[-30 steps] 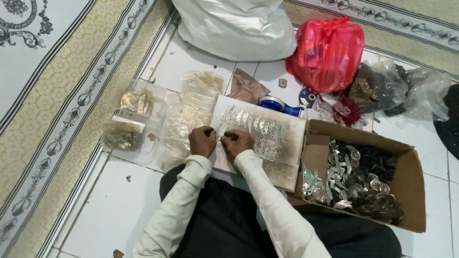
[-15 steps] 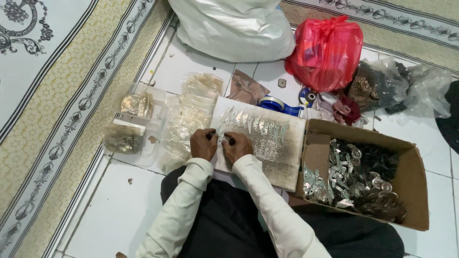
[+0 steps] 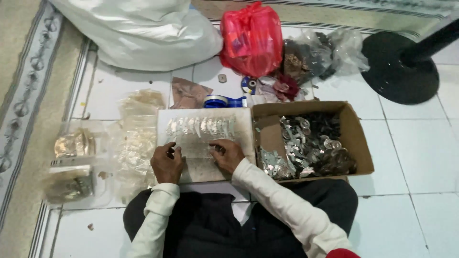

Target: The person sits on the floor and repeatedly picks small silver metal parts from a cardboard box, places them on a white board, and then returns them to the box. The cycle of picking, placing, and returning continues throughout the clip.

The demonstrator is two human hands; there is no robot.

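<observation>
Centrally, one flat whitish rectangular board (image 3: 205,143) is laid across the lap, one row of small silvery metal pieces (image 3: 201,126) along its far edge; left hand (image 3: 167,162) curled, right hand (image 3: 227,154) pinching, contents unclear; one brown cardboard box (image 3: 356,138) beside

One camera sits on my head and looks steeply down past my sleeves at the tiled floor (image 3: 416,157) before my lap. It is close: my left hand (image 3: 167,163) and right hand (image 3: 227,155) fall just below the frame's centre.
</observation>
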